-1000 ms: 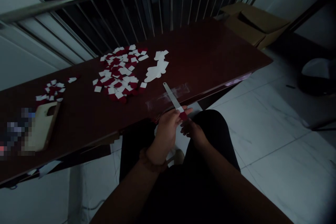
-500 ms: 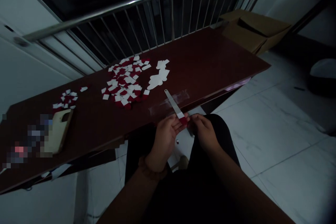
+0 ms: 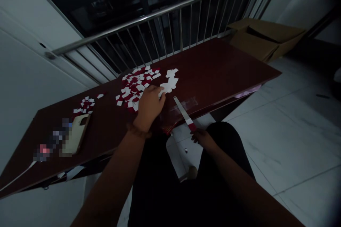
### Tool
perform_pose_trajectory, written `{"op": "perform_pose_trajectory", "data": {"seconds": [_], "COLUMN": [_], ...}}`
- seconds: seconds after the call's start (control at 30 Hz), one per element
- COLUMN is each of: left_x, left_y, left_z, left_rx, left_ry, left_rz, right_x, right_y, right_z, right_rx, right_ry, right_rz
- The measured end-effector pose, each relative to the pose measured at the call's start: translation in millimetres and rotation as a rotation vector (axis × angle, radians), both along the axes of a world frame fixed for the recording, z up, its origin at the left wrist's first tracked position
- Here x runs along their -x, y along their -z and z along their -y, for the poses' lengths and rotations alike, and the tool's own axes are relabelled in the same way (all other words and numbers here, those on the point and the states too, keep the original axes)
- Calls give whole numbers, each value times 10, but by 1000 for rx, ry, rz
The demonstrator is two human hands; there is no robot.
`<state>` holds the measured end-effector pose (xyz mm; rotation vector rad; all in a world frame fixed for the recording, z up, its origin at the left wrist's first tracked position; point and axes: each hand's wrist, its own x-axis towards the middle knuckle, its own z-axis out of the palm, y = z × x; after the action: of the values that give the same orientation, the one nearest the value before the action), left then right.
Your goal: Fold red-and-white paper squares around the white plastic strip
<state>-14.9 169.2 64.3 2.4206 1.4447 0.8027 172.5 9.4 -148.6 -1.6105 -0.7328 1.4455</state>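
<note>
My left hand [image 3: 150, 104] is over the table, its fingers reaching to the white cut-out pieces [image 3: 172, 82] with a gap between thumb and fingers. Whether the fingertips touch them I cannot tell. The hand covers part of a pile of small red-and-white pieces [image 3: 134, 87]. Near the table's front edge, my right hand [image 3: 202, 138] grips a long, flat, pale strip [image 3: 182, 108] by its lower end. A small hole shows at the strip's far end, and a red-and-white piece [image 3: 191, 126] sits on it beside my fingers.
A smaller heap of red-and-white pieces [image 3: 86, 104] lies on the left of the dark red table [image 3: 207, 64], near a phone-shaped case [image 3: 76, 133]. Metal railing [image 3: 149, 17] runs behind. A cardboard box [image 3: 262, 39] stands at the far right.
My left hand has left the strip and moved up and left to the white pieces. My right hand now holds the strip by its red end. The view has shifted slightly.
</note>
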Motion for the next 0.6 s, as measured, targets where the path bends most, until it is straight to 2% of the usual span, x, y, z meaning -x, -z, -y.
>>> {"op": "perform_pose_trajectory", "data": {"seconds": [0.07,0.1,0.2,0.33,0.43,0.5,0.53,0.6], "left_x": [-93,-129,-181,-161,-127,-112,-111,-125], "left_y": [29,48,111,149,94,18,-22,-80], "left_z": [-268,-332,-319,-253,-309,-276,-202,93], "left_rx": [21,25,-18,-56,-76,-85,-58,114], "left_ry": [-39,-67,-147,-214,-256,-267,-262,-221], "left_rz": [-213,-300,-430,-437,-335,-154,-25,301], "right_x": [20,31,53,49,33,25,21,13], "right_y": [2,6,29,59,56,33,10,-78], "right_z": [-26,-38,-61,-57,-59,-74,-80,-62], "right_rx": [10,13,16,18,20,15,9,-16], "right_ry": [-7,-9,-3,13,2,-11,-16,-17], "right_rz": [2,2,-3,-7,-1,1,1,0]}}
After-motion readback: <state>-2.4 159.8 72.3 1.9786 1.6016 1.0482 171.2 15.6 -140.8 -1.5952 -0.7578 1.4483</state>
